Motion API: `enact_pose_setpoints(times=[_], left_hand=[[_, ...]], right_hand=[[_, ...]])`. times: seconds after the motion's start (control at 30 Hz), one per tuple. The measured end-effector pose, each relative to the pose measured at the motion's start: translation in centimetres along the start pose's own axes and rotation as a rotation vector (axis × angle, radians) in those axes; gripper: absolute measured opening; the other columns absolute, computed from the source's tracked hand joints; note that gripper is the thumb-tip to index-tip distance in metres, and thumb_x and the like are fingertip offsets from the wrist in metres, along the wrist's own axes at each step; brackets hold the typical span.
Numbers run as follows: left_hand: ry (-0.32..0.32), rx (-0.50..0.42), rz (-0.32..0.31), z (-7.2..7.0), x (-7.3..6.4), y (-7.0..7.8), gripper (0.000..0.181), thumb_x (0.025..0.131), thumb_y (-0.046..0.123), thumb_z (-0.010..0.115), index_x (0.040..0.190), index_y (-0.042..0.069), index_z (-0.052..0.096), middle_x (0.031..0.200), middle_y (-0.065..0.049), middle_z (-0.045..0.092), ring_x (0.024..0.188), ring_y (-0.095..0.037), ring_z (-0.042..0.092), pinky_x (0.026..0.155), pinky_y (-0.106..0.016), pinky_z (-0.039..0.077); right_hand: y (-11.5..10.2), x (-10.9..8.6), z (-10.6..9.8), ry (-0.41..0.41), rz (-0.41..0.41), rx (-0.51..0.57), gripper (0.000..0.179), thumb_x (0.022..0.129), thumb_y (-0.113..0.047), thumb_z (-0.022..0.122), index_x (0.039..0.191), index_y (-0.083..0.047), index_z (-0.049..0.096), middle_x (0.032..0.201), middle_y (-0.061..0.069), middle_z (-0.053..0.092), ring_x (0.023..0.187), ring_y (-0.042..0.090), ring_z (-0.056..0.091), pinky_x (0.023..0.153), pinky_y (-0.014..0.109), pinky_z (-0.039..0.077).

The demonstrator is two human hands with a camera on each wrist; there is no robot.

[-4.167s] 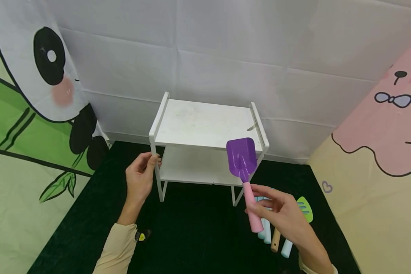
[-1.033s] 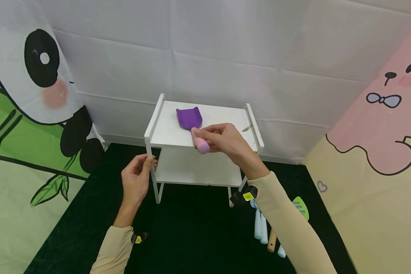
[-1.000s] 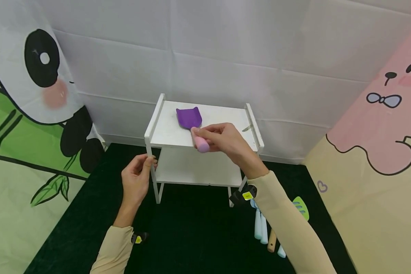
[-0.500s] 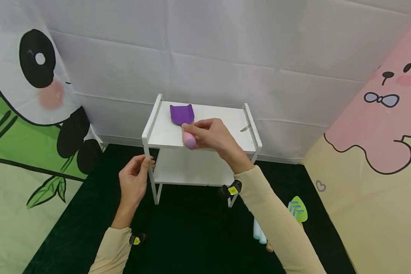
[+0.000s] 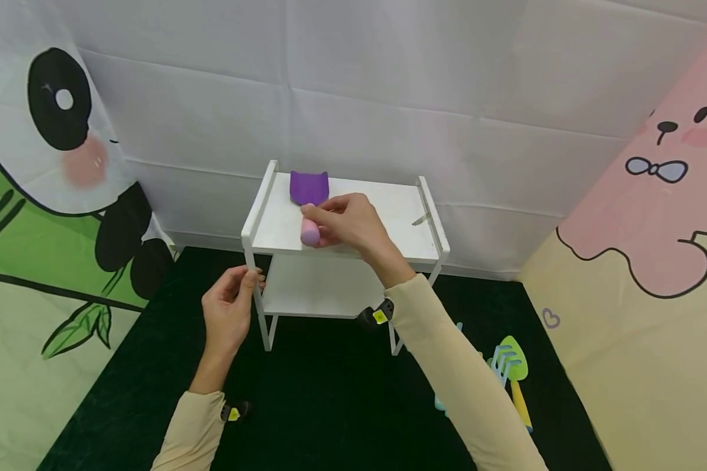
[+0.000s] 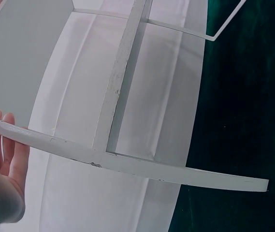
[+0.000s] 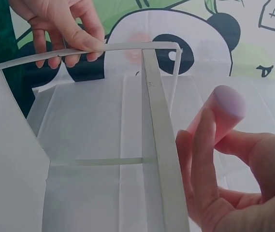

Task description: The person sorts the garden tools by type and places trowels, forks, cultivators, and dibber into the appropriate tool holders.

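A toy shovel with a purple blade (image 5: 309, 188) and pink handle is over the left part of the white shelf unit's top (image 5: 383, 219), blade toward the back wall. My right hand (image 5: 353, 226) pinches the handle (image 7: 223, 113) between thumb and fingers; its butt end faces me. Whether the blade touches the shelf top, I cannot tell. Lower left, my left hand (image 5: 228, 314) grips the unit's front left leg (image 6: 55, 145), thumb on the near side and fingers behind. The right wrist view also shows the left hand (image 7: 65, 24) on that leg.
On the dark green floor (image 5: 330, 405) to the right lie a light-blue rake (image 5: 503, 363) and a green-headed tool with a yellow handle (image 5: 520, 399), partly behind my right sleeve (image 5: 453, 366). A white cloth wall (image 5: 389, 98) stands behind the unit. The lower shelf (image 5: 324, 288) sits beneath the top.
The right hand has carried the shovel from right of the unit leftward over its top, blade now pointing back; lately it moved slightly farther left and back. The left hand keeps gripping the leg.
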State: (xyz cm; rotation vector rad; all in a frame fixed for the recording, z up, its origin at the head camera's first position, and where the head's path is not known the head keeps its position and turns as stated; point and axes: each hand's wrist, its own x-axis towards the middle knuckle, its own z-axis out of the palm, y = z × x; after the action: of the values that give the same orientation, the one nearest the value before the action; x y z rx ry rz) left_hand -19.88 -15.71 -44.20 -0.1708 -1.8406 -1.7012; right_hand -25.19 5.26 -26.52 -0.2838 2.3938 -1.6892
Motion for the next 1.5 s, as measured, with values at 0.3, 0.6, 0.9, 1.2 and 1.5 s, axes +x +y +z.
enact_pose_setpoints(times=[0.3, 0.6, 0.9, 1.2, 1.5], left_hand=[[-0.011, -0.002, 0.013, 0.1, 0.0, 0.0, 0.018, 0.105, 0.007, 0.059, 0.11, -0.009, 0.067, 0.1, -0.018, 0.072, 0.086, -0.007, 0.07, 0.086, -0.018, 0.055], [-0.01, -0.01, 0.004, 0.1, -0.1, 0.0, 0.018, 0.104, 0.007, 0.06, 0.111, -0.008, 0.068, 0.099, -0.008, 0.073, 0.086, -0.008, 0.07, 0.087, -0.019, 0.055], [0.003, 0.001, -0.009, 0.1, -0.2, 0.2, 0.016, 0.103, 0.004, 0.061, 0.11, -0.007, 0.069, 0.099, -0.001, 0.073, 0.085, -0.007, 0.07, 0.085, -0.017, 0.054], [0.021, 0.015, 0.0, 0.0, 0.0, 0.1, 0.015, 0.103, 0.004, 0.061, 0.109, -0.006, 0.07, 0.096, 0.002, 0.073, 0.084, -0.005, 0.069, 0.082, -0.016, 0.054], [0.019, -0.003, 0.006, 0.5, -0.3, 3.4, 0.015, 0.103, -0.002, 0.059, 0.107, -0.015, 0.066, 0.092, 0.011, 0.07, 0.082, -0.004, 0.068, 0.08, -0.015, 0.054]], right_hand=[[-0.1, 0.7, 0.7, 0.044, -0.06, -0.069, 0.033, 0.096, -0.027, 0.075, 0.113, 0.001, 0.07, 0.1, 0.012, 0.072, 0.076, 0.02, 0.075, 0.065, 0.028, 0.061], [0.0, 0.7, 1.3, 0.068, -0.098, -0.132, 0.033, 0.096, -0.026, 0.075, 0.113, 0.001, 0.068, 0.096, 0.012, 0.072, 0.07, 0.02, 0.073, 0.062, 0.028, 0.06], [0.2, 0.2, 1.3, 0.057, -0.135, -0.116, 0.032, 0.101, -0.027, 0.069, 0.116, 0.002, 0.067, 0.104, 0.013, 0.07, 0.073, 0.021, 0.074, 0.063, 0.029, 0.061], [0.4, -0.7, 0.8, 0.055, -0.158, -0.05, 0.032, 0.101, -0.028, 0.068, 0.115, 0.001, 0.068, 0.105, 0.017, 0.072, 0.076, 0.022, 0.075, 0.067, 0.034, 0.063], [1.0, -1.5, 0.4, 0.074, -0.216, -0.069, 0.028, 0.101, -0.022, 0.069, 0.117, 0.0, 0.069, 0.107, 0.015, 0.072, 0.082, 0.021, 0.073, 0.07, 0.034, 0.063]])
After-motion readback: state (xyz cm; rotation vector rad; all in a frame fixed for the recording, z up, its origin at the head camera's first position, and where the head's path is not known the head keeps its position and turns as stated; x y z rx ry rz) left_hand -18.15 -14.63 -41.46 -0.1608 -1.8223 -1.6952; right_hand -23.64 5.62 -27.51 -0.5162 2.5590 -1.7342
